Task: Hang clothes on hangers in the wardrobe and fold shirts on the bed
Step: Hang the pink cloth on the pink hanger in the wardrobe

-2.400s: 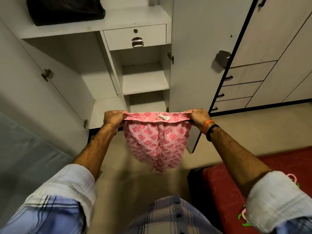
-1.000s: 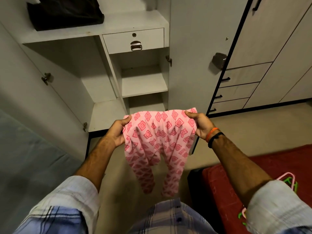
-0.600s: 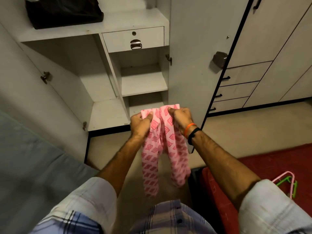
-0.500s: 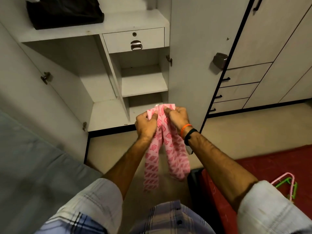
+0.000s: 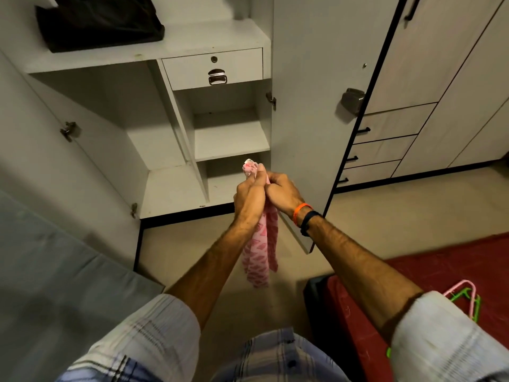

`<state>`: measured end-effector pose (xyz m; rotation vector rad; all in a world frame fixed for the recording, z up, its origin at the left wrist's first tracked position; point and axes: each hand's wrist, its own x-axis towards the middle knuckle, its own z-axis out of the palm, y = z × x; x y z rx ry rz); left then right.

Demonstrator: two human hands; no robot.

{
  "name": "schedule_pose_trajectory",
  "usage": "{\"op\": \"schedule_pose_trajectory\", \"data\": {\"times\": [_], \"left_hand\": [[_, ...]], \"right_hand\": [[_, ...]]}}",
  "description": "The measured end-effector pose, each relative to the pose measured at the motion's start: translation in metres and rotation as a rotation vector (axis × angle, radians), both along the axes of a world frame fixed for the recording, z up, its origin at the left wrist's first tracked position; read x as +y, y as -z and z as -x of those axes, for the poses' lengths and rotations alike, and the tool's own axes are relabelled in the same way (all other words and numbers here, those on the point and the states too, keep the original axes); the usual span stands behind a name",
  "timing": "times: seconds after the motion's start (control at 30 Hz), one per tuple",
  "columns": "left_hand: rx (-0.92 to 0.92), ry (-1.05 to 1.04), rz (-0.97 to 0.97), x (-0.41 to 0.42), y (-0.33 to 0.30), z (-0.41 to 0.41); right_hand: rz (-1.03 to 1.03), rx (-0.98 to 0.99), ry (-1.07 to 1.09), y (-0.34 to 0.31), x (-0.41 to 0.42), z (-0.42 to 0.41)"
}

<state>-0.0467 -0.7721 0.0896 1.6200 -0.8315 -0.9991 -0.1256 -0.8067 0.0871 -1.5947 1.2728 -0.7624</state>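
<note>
- Both hands together, out ahead of the open wardrobe (image 5: 170,139), knuckles touching.
- Left hand (image 5: 248,193) curled tight round the bunched top of the pink patterned garment (image 5: 260,255).
- Right hand (image 5: 282,190) just beside it, fingers wrapped on the same bunched top.
- A small tuft of pink poking out at the far side of the fists; the rest folded lengthwise into a narrow strip, dangling straight down between the forearms, clear of the floor.
- Orange band (image 5: 301,212) and black band (image 5: 309,220) on the right wrist.
- Near right: red bed (image 5: 440,260), with pink and green hangers (image 5: 465,299) lying on it, partly hidden behind the right sleeve.
- Far left, on the upper wardrobe shelf: a dark bag (image 5: 99,20).
- Below that shelf, a shut drawer (image 5: 212,68) with a metal pull.
- Wardrobe door (image 5: 316,78) swung open, just right of the hands.
</note>
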Motion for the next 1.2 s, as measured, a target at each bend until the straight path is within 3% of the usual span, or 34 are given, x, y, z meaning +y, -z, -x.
{"op": "schedule_pose_trajectory", "data": {"times": [0.2, 0.33, 0.5, 0.73, 0.97, 1.2], "left_hand": [[0.224, 0.083, -0.055, 0.001, -0.002, 0.004], [0.100, 0.113, -0.037, 0.008, -0.002, -0.009], [0.017, -0.073, 0.037, 0.000, 0.018, -0.047], [0.191, 0.283, -0.025, -0.003, 0.018, -0.084], [-0.016, 0.228, -0.032, -0.010, 0.010, -0.083], [-0.123, 0.258, -0.059, -0.005, 0.010, -0.088]], "right_hand": [[-0.004, -0.020, -0.007, 0.006, -0.001, 0.003], [0.039, -0.027, 0.122, 0.012, -0.005, 0.002], [-0.165, -0.299, 0.018, 0.009, -0.013, 0.015], [-0.342, -0.495, -0.173, -0.001, -0.034, 0.040], [-0.170, -0.260, -0.112, 0.005, -0.040, 0.049], [-0.201, -0.288, -0.111, 0.023, -0.038, 0.047]]}}
